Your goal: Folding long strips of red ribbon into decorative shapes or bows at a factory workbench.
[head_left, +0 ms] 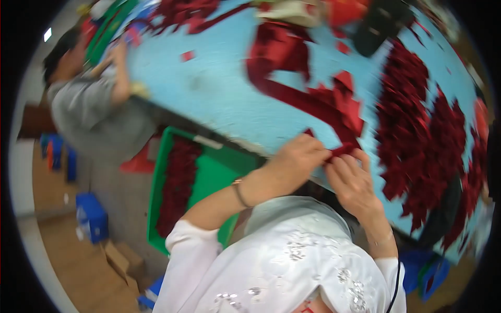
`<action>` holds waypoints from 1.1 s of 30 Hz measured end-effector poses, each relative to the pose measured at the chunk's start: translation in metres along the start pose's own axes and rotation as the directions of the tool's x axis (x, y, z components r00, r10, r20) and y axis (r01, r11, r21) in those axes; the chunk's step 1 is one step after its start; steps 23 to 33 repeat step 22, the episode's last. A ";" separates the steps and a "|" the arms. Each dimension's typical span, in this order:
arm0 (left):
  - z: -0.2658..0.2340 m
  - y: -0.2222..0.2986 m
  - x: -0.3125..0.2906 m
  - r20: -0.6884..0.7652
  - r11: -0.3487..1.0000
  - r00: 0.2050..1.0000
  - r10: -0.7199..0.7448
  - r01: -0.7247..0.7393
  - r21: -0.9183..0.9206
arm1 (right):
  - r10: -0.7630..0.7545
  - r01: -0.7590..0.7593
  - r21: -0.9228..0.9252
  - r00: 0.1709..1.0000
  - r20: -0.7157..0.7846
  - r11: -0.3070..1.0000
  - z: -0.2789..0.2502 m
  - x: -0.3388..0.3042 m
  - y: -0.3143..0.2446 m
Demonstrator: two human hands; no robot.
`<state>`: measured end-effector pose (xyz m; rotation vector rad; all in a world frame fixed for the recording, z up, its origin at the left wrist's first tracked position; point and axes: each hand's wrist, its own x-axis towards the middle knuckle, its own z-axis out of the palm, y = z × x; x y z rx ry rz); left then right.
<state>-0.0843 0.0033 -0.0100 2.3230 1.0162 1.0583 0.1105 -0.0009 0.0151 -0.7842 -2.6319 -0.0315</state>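
Close together at the table's near edge, my left hand and my right hand both pinch a dark red ribbon. From my fingers the long strip of ribbon runs back and left across the blue table. Its far end reaches a bunched red pile of the same cloth. A small red point of fabric sticks up beside my left fingers. Just beyond my right hand lie loose red cloth pieces. Fine detail at the fingertips is blurred.
Heaped dark red cut pieces cover the table's right side. A green tray to my left holds a row of red pieces. Another person in grey works at the left edge. A dark green object lies at the far right.
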 end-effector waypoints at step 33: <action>0.006 0.029 -0.012 -0.028 0.978 0.991 -0.130 0.133 0.161 | 0.191 -0.161 0.233 0.975 -0.114 0.959 -0.001 -0.043 -0.022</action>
